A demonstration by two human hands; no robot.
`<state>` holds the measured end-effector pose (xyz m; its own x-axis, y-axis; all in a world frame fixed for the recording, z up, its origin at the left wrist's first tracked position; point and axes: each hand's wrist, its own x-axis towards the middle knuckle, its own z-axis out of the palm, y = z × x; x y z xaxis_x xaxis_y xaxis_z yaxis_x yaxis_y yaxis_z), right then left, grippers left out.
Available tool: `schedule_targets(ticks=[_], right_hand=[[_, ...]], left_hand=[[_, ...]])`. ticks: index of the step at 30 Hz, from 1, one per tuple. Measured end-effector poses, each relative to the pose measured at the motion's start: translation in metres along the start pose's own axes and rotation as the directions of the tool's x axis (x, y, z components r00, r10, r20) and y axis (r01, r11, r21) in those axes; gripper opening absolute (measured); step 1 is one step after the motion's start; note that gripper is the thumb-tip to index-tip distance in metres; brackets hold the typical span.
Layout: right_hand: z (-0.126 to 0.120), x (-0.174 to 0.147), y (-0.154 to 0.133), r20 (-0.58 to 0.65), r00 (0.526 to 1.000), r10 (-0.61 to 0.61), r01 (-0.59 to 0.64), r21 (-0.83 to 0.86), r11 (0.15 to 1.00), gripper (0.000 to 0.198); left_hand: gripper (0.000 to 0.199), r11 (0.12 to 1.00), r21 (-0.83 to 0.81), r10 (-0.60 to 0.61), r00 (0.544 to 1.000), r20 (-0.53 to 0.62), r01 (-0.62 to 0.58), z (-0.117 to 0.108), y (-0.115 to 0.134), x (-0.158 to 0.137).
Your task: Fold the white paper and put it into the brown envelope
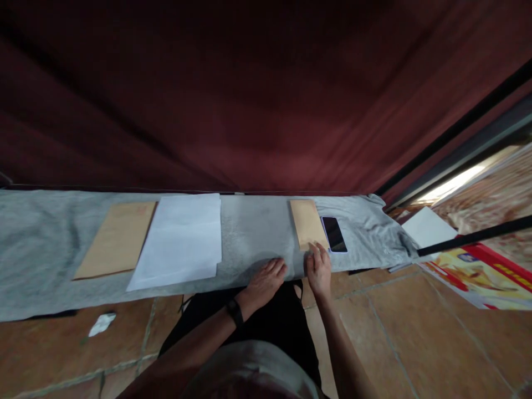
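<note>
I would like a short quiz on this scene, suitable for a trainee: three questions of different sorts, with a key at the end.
1. True or false: the white papers lie between the large brown envelope and the small brown envelope.
2. Which thing lies just to the right of the small brown envelope? A) the white papers; B) the phone; C) the large brown envelope.
3. Fill in: the fingers of the ____ hand are at the near end of the small brown envelope.

Key: 1. True; 2. B; 3. right hand.
</note>
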<state>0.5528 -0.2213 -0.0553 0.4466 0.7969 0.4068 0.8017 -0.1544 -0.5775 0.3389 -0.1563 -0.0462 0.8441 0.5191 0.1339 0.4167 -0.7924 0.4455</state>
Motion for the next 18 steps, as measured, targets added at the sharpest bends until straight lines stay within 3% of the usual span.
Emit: schedule_targets(ticks=[5,9,12,15,18], right_hand=[[0.006,-0.009,-0.009,-0.016,1.0,-0.005,0.006,0.059,0.998,0.042],[0.023,-0.023,-0.029,0.063,0.993,-0.098,0.083,0.205,0.975,0.04],[0.039,-0.027,-0.044,0.128,0.976,-0.177,0.138,0.267,0.954,0.04],[0.053,-0.022,-0.053,0.152,0.964,-0.22,0.169,0.29,0.942,0.04],[0.066,-0.015,-0.059,0.156,0.956,-0.248,0.192,0.309,0.932,0.039]], left_hand=[[0.047,0.97,0.189,0.15,0.988,0.021,-0.152,-0.008,-0.005,-0.009],[0.04,0.903,0.365,0.223,0.974,0.051,-0.226,-0.021,-0.019,-0.015],[0.049,0.883,0.453,0.131,0.991,0.01,-0.121,-0.034,-0.034,-0.026],[0.058,0.875,0.48,-0.032,0.996,-0.079,0.066,-0.049,-0.052,-0.042],[0.065,0.822,0.481,-0.235,0.951,-0.2,0.304,-0.061,-0.072,-0.061]])
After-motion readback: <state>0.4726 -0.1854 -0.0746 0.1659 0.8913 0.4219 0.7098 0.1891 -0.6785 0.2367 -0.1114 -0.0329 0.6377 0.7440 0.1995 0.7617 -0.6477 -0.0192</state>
